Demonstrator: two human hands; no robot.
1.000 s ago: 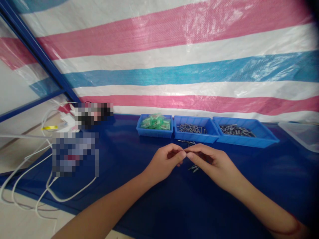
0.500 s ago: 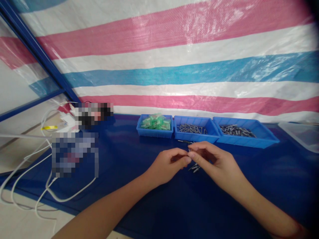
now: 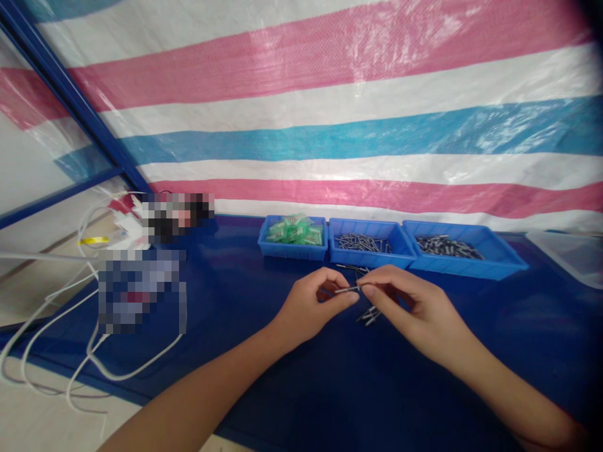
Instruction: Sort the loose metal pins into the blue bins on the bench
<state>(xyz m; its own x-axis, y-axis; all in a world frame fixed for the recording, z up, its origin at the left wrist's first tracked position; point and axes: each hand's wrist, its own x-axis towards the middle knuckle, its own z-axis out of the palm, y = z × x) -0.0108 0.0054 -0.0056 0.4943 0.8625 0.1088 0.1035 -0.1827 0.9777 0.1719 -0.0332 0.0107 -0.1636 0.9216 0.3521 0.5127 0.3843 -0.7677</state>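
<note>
A thin metal pin [image 3: 346, 290], with what looks like a small collar near its right end, lies between my two hands above the table. My right hand [image 3: 412, 301] pinches its right end between thumb and forefinger. My left hand [image 3: 313, 301] is curled around the other end, thumb below and fingertips above; how firmly it presses is hard to see. Beneath the hands, several similar metal pins [image 3: 370, 315] lie in a small pile. More loose pins [image 3: 351, 269] lie just behind the fingers, partly covered by my right hand.
Three blue bins line the back: one with green packets [image 3: 294, 231], one with thin metal pins [image 3: 362, 242], one with short metal pieces [image 3: 447, 247]. A clear plastic container [image 3: 570, 257] sits far right. White cables [image 3: 127, 378] loop at left. Striped sheeting [image 3: 330, 144] hangs behind.
The metal pin now shows between my hands, where earlier the fingers hid most of it. My left hand's fingers have loosened and lifted slightly; my right hand has barely moved.
</note>
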